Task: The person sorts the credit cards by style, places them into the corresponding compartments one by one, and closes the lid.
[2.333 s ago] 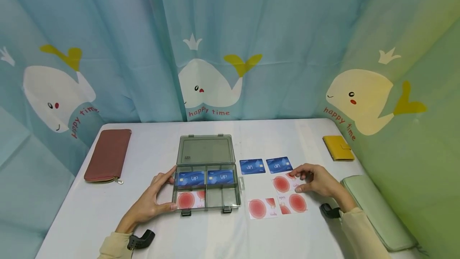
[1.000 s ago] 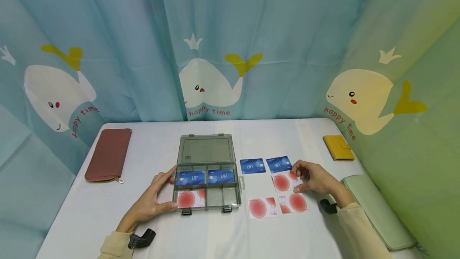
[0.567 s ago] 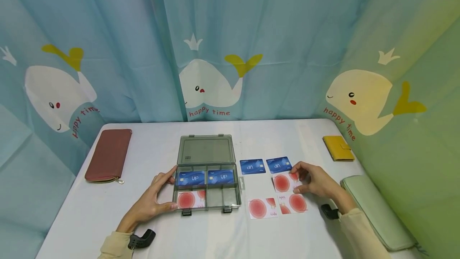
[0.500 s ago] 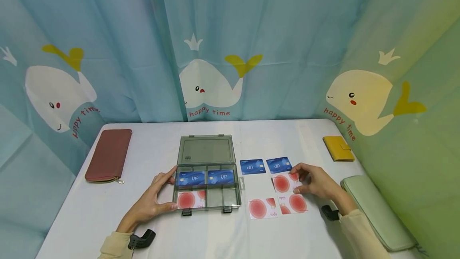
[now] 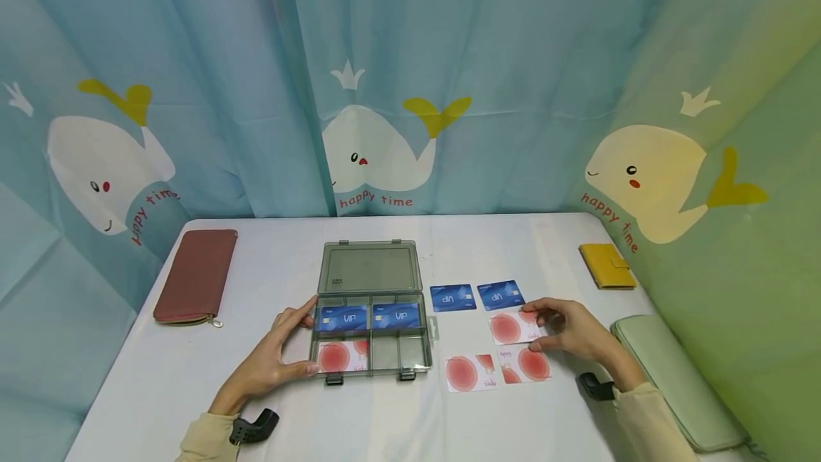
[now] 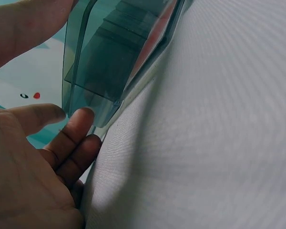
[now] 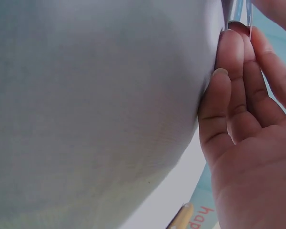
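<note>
My left hand (image 5: 272,358) holds the left side of an open, clear grey compartment box (image 5: 383,352), thumb at its front corner and index finger at its back corner. Inside lie two blue VIP cards (image 5: 344,318) in the back row and a pink-and-white card (image 5: 335,357) at front left. In the left wrist view, fingertips meet the box wall (image 6: 105,67). My right hand (image 5: 574,330) pinches the right end of another pink-and-white card (image 5: 507,328), thumb at the near edge and fingers at the far edge. The right wrist view catches this card's edge (image 7: 250,19) between the fingers.
Two blue cards (image 5: 452,298) and two more pink-and-white cards (image 5: 471,373) lie flat right of the box. A brown zip wallet (image 5: 197,275) is at far left, a yellow wallet (image 5: 606,266) at back right. A pale green case (image 5: 680,383) lies beside the right forearm.
The right hand has shifted slightly right and toward the near side, and the pink-and-white card in its fingers has moved slightly with it. The left hand keeps its place on the box.
</note>
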